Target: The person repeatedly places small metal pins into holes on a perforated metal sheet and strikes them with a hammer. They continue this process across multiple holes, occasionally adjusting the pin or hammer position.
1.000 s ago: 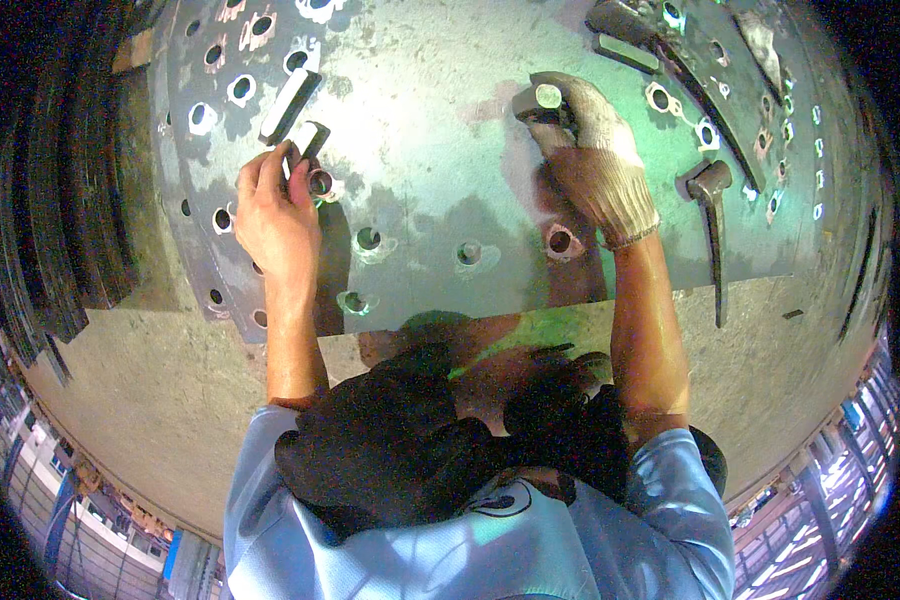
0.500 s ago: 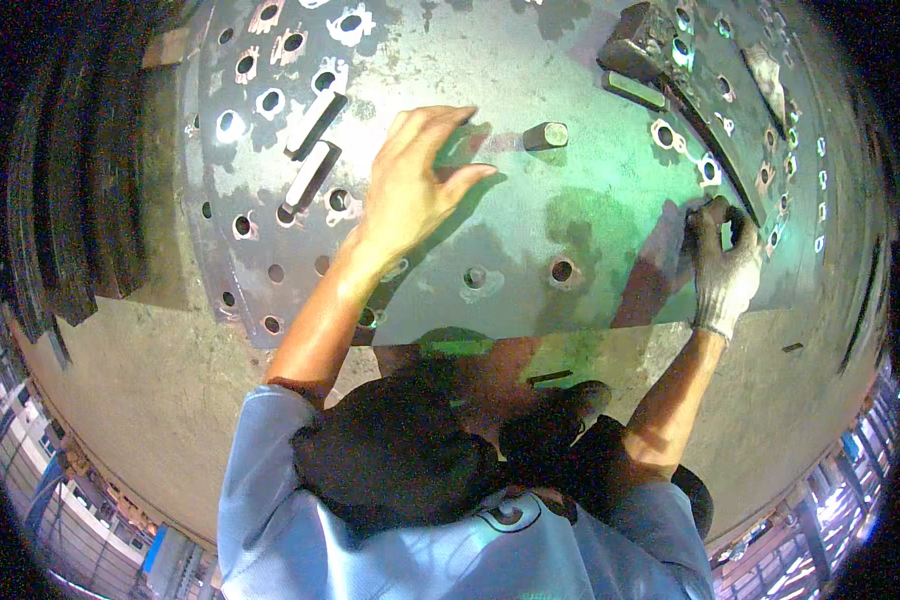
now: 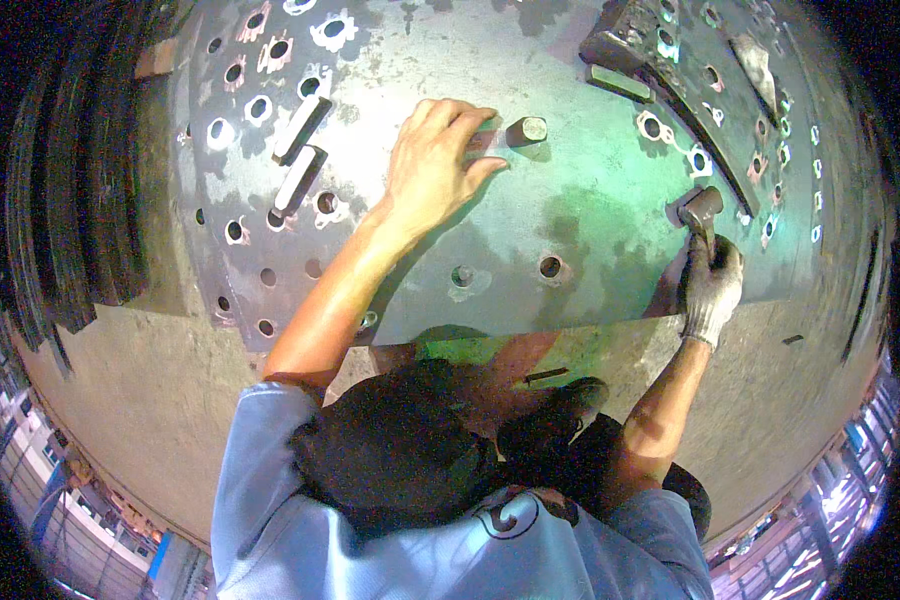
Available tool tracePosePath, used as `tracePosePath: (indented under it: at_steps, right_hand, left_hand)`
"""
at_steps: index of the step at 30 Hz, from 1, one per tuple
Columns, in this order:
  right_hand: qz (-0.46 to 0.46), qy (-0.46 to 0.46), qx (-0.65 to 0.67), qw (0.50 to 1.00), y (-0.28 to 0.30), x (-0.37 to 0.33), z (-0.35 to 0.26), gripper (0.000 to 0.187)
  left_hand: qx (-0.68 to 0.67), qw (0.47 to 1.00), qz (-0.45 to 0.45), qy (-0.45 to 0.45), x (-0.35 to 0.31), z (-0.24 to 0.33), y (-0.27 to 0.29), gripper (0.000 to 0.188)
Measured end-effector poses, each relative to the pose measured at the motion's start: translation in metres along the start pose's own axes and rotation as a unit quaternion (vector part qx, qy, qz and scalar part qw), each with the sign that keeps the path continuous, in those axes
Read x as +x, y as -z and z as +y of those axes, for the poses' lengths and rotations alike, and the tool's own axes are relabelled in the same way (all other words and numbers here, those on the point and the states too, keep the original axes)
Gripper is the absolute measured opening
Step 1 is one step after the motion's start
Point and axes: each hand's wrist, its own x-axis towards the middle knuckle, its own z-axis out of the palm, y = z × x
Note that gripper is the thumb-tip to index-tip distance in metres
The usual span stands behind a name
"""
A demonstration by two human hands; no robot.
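Note:
My bare left hand (image 3: pixel 435 155) is over the steel plate (image 3: pixel 490 215), thumb and fingers apart with nothing between them. Just right of its fingertips a short metal peg (image 3: pixel 527 131) stands on the plate, apart from the hand. At the plate's near right side my right hand (image 3: pixel 713 290), in a pale work glove dark at the fingers, is closed round the handle of a hammer (image 3: pixel 701 207). The hammer's rusty head points away from me, over the plate. The glove hides most of the handle.
Two short metal bars (image 3: pixel 301 130) lie on the left of the plate, among several ringed holes. At the far right are a dark block (image 3: pixel 615 38), a small bar (image 3: pixel 620 83), a long dark strip (image 3: pixel 710 135) and a crumpled pale glove-like piece (image 3: pixel 755 72). Dark beams (image 3: pixel 105 190) are stacked left.
My left hand has moved closer to the peg. My right hand has turned and come slightly nearer me, and the hammer head now shows clearly beyond it. The view has shifted a little.

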Motion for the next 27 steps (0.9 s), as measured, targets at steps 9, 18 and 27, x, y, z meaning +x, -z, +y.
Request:
tracePosePath:
  at_steps: [9, 18, 27]
  right_hand:
    - [0.006, -0.001, 0.025, 1.0, -0.001, 0.0, 0.002, 0.041]
    - [0.006, -0.004, 0.037, 0.999, -0.001, -0.001, -0.002, 0.04]
    - [0.012, -0.001, 0.039, 0.999, -0.003, 0.0, 0.002, 0.04]
  left_hand:
    - [0.01, 1.0, -0.008, -0.029, 0.011, -0.002, -0.014, 0.036]
    - [0.013, 1.0, 0.007, -0.026, 0.01, -0.004, -0.017, 0.035]
    - [0.014, 0.999, 0.018, -0.034, 0.01, -0.005, -0.019, 0.035]
